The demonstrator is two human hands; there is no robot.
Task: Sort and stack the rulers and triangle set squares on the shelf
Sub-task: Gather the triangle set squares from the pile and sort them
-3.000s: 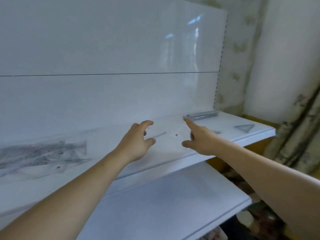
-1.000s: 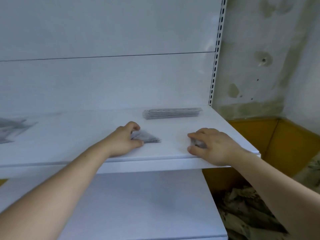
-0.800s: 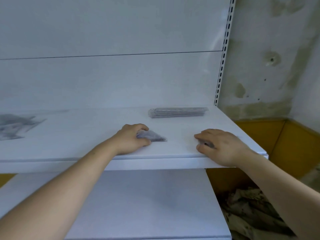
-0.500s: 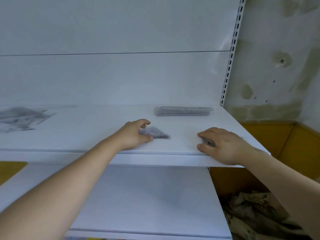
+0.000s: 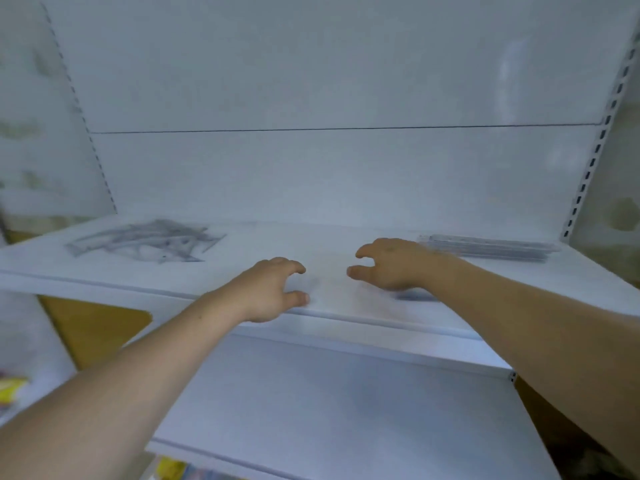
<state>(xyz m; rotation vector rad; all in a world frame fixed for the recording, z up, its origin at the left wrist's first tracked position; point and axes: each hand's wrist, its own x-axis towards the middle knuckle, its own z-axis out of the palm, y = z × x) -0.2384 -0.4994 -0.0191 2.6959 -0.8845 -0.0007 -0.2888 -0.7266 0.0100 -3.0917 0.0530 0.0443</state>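
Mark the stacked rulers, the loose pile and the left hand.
stacked rulers (image 5: 488, 247), head view, top of stack.
loose pile (image 5: 149, 242), head view, pile's middle.
left hand (image 5: 266, 292), head view, back of hand.

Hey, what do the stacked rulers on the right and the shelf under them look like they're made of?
Stacked rulers: probably clear plastic, glossy; the layers look see-through grey. Shelf: likely white-painted metal, judging by its thin folded front lip and smooth sheen.

Left hand (image 5: 266, 289), right hand (image 5: 391, 265) now off the set squares (image 5: 415, 297).
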